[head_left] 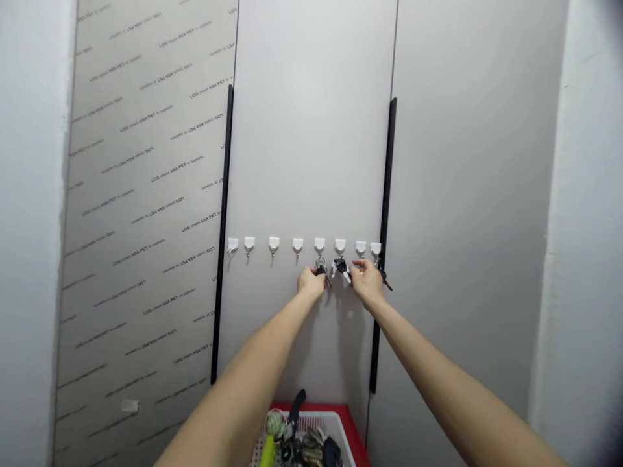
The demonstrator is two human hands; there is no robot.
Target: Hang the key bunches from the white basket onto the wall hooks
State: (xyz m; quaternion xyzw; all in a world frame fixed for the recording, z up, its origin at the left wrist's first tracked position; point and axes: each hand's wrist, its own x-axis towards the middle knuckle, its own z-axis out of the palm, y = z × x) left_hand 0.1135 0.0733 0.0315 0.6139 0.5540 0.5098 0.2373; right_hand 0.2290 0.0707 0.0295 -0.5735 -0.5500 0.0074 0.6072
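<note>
My left hand (311, 283) is closed on a small bunch of keys (320, 268) with a black part and a metal ring. The ring is at the white hook (319, 245), but I cannot tell whether it is fully hung. A second bunch of keys (341, 266), black and silver, is below the neighbouring hook (339, 246). My right hand (368, 283) has its fingers curled at the right side of that bunch, seemingly pinching a silver key. Behind this hand, more dark keys (383, 275) with a reddish end show below the rightmost hook (375, 248).
Several white hooks (274, 243) run in a row across the pale cabinet door (311, 143). Long black handles (224, 227) stand at both door edges. Below, a white basket (343, 425) holding several keys and a yellow-green item (267, 452) rests on a red surface (357, 431).
</note>
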